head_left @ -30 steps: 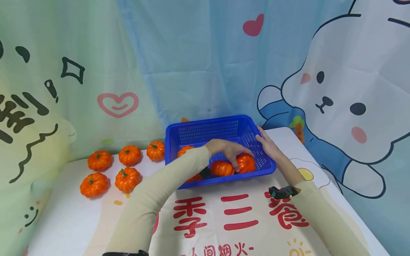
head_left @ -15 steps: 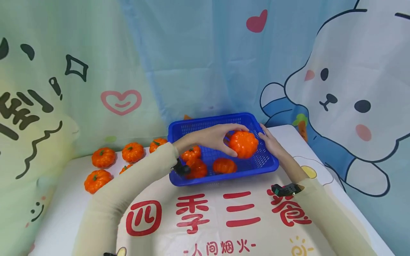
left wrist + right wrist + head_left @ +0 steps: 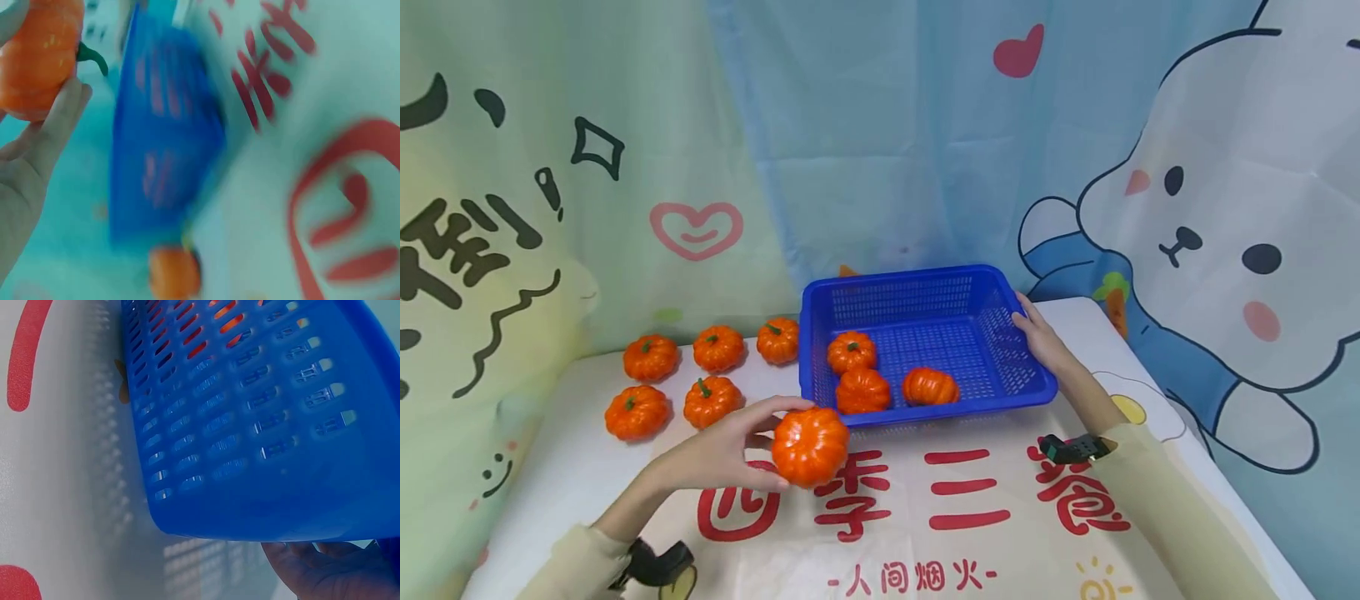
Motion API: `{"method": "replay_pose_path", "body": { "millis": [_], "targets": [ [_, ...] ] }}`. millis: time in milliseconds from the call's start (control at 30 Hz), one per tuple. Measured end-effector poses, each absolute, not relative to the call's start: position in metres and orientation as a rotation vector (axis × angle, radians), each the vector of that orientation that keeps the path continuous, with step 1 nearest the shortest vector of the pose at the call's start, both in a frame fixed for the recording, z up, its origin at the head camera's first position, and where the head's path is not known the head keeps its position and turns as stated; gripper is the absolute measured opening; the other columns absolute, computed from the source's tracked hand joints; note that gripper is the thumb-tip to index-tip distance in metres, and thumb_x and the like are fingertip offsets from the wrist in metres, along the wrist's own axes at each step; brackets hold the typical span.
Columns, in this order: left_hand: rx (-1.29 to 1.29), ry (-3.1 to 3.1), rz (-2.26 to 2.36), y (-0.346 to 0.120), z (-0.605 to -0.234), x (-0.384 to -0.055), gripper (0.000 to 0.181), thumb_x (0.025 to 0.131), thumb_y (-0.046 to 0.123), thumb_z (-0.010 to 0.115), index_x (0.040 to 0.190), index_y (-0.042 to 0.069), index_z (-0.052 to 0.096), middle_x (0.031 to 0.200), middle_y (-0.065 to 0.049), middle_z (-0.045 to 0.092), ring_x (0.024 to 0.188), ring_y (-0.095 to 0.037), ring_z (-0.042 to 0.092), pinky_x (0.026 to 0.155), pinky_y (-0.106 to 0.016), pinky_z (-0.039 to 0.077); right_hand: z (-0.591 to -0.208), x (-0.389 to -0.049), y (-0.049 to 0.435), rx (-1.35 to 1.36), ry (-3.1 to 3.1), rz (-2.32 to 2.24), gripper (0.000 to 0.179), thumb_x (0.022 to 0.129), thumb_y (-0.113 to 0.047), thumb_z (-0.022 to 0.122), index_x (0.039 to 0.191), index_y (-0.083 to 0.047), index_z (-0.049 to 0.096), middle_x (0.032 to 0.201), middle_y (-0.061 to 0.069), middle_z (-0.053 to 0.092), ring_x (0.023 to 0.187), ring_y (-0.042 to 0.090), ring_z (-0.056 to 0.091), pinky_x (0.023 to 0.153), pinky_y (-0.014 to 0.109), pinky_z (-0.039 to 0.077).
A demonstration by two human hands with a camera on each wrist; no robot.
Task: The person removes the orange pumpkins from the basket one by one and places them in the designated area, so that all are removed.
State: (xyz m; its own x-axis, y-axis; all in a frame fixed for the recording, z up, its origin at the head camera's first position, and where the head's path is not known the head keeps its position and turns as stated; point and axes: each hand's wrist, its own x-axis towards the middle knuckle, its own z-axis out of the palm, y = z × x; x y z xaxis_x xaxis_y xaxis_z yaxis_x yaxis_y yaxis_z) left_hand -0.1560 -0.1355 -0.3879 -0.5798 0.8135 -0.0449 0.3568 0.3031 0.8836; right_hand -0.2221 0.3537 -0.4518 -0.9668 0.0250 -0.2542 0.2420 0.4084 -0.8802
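Note:
My left hand (image 3: 722,450) grips an orange toy pumpkin (image 3: 811,447) between thumb and fingers, above the cloth just in front of the blue plastic basket (image 3: 917,342). The left wrist view shows that pumpkin (image 3: 39,59) side-on, with its green stem. Three more pumpkins lie in the basket: one (image 3: 852,352) at the left, another (image 3: 862,391) in front of it, and a third (image 3: 931,387) on its side near the front wall. At the basket's right end, my right hand (image 3: 1043,340) holds the rim. In the right wrist view its fingers (image 3: 312,569) are partly hidden by the wall.
Several pumpkins stand on the table left of the basket, among them a front-left one (image 3: 637,412) and one (image 3: 777,341) close to the basket's left wall. A printed tablecloth (image 3: 917,508) covers the table. Behind hangs a patterned curtain (image 3: 865,125).
My left hand has lifted a pumpkin from the basket's right side and carried it left and toward me, out over the front rim. My right hand has stayed at the basket's right end.

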Motion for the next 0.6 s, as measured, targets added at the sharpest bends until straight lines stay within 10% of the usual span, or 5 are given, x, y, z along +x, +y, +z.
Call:
{"method": "replay_pose_path", "body": {
  "millis": [267,600],
  "targets": [
    [0.769,2.385,1.319,-0.195,-0.407,-0.165,0.079,0.081,0.018,0.078,0.147,0.021,0.035,0.139,-0.012,0.049,0.119,-0.038,0.056,0.089,-0.019,0.052,-0.45,-0.221,0.355,0.219,2.451,-1.604,0.062,0.105,-0.045,0.023,0.155,-0.031,-0.011,0.164,0.009,-0.009,0.15,0.042,-0.005,0.116,0.068,-0.001],
    [0.746,2.431,1.331,-0.199,-0.409,-0.177,0.077,0.08,0.019,0.079,0.144,0.021,0.036,0.135,-0.012,0.05,0.116,-0.036,0.053,0.084,-0.031,0.058,-0.452,-0.221,0.353,0.215,2.445,-1.612,0.063,0.105,-0.045,0.023,0.155,-0.03,-0.011,0.164,0.011,-0.008,0.15,0.044,-0.002,0.116,0.068,0.0]
  ]
}}
